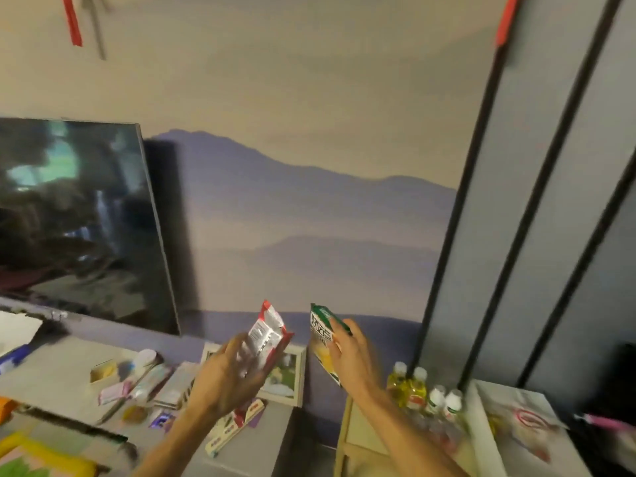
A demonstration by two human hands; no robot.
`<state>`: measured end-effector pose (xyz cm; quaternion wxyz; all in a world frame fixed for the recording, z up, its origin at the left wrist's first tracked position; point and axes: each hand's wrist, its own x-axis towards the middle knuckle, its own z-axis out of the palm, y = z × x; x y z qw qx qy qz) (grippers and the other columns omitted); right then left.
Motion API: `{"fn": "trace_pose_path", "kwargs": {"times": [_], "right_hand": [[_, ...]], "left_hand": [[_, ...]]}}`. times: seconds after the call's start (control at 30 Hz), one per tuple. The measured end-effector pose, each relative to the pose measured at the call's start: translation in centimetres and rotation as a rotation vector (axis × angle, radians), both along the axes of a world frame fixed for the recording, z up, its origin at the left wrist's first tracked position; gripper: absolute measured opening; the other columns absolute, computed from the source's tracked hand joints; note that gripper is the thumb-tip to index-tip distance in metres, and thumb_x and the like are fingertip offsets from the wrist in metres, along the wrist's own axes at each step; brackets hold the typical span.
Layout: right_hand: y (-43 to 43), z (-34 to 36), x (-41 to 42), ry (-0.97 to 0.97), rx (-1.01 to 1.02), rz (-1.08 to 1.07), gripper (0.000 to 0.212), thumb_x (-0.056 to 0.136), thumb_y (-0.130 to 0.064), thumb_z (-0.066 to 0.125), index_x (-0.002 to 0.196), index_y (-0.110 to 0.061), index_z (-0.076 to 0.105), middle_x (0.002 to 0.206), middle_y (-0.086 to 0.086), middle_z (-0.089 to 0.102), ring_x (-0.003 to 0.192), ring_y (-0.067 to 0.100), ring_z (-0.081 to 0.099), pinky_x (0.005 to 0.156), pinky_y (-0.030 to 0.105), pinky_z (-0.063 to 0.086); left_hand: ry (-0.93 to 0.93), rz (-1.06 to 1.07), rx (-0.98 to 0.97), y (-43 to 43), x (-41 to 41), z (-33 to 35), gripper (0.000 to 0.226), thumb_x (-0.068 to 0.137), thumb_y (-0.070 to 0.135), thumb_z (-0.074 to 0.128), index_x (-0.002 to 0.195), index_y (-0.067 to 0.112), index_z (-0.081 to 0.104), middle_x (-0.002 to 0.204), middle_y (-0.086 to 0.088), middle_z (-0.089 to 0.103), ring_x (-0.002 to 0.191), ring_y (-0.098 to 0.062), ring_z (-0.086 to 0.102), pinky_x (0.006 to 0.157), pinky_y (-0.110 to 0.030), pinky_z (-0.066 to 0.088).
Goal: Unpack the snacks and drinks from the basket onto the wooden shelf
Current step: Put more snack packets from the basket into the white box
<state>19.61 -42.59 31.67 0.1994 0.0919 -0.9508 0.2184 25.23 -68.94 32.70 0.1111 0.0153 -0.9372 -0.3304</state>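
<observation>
My left hand (229, 375) holds a red and silver snack packet (268, 333) upright in front of the wall. My right hand (351, 356) grips a green and yellow snack packet (323, 339), also raised. Below my right forearm is the light wooden shelf (358, 432). Several small drink bottles (425, 395), two yellow and two white-capped, stand on it at the right. The basket is not in view. The picture is blurred by motion.
A grey counter (62, 376) at the left carries tubes, small boxes and a framed picture (289, 376). A dark television (75, 218) leans behind it. A white tray (523, 425) with wrapped items lies right of the shelf. Black poles (457, 201) rise at the right.
</observation>
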Motion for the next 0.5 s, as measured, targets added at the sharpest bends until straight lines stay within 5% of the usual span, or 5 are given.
{"fn": "trace_pose_path", "kwargs": {"times": [0.13, 0.27, 0.37, 0.5], "right_hand": [[8.5, 0.8, 3.2, 0.015, 0.022, -0.164, 0.056, 0.105, -0.029, 0.062, 0.158, -0.027, 0.045, 0.141, 0.003, 0.057, 0.113, 0.024, 0.064, 0.086, 0.039, 0.062], [17.4, 1.3, 6.9, 0.025, 0.026, -0.297, 0.056, 0.105, -0.031, 0.060, 0.159, -0.029, 0.045, 0.142, 0.002, 0.056, 0.117, 0.023, 0.063, 0.088, 0.036, 0.061], [23.9, 1.6, 9.4, 0.022, 0.034, -0.372, 0.057, 0.106, -0.032, 0.061, 0.160, -0.027, 0.044, 0.146, 0.003, 0.055, 0.118, 0.022, 0.064, 0.091, 0.034, 0.061], [32.4, 1.4, 12.6, 0.006, 0.031, -0.469, 0.056, 0.105, -0.031, 0.065, 0.158, -0.024, 0.047, 0.147, 0.004, 0.056, 0.117, 0.023, 0.067, 0.091, 0.036, 0.063]], "left_hand": [[-0.002, -0.155, -0.064, 7.6, -1.0, -0.4, 0.077, 0.082, 0.080, 0.068, 0.141, 0.036, 0.043, 0.126, 0.008, 0.072, 0.085, -0.008, 0.070, 0.071, -0.022, 0.057], [-0.005, -0.313, -0.086, 16.9, -0.6, 0.3, 0.080, 0.085, 0.072, 0.072, 0.146, 0.028, 0.044, 0.127, 0.004, 0.071, 0.086, -0.006, 0.062, 0.068, -0.018, 0.047], [-0.008, -0.399, -0.063, 23.9, -0.3, 0.3, 0.101, 0.069, 0.094, 0.062, 0.144, 0.029, 0.045, 0.120, 0.011, 0.070, 0.083, -0.004, 0.065, 0.065, -0.014, 0.048], [-0.033, -0.461, -0.049, 32.8, 0.2, -0.7, 0.097, 0.068, 0.092, 0.062, 0.141, 0.031, 0.046, 0.125, 0.006, 0.072, 0.096, -0.017, 0.075, 0.077, -0.036, 0.065]]}}
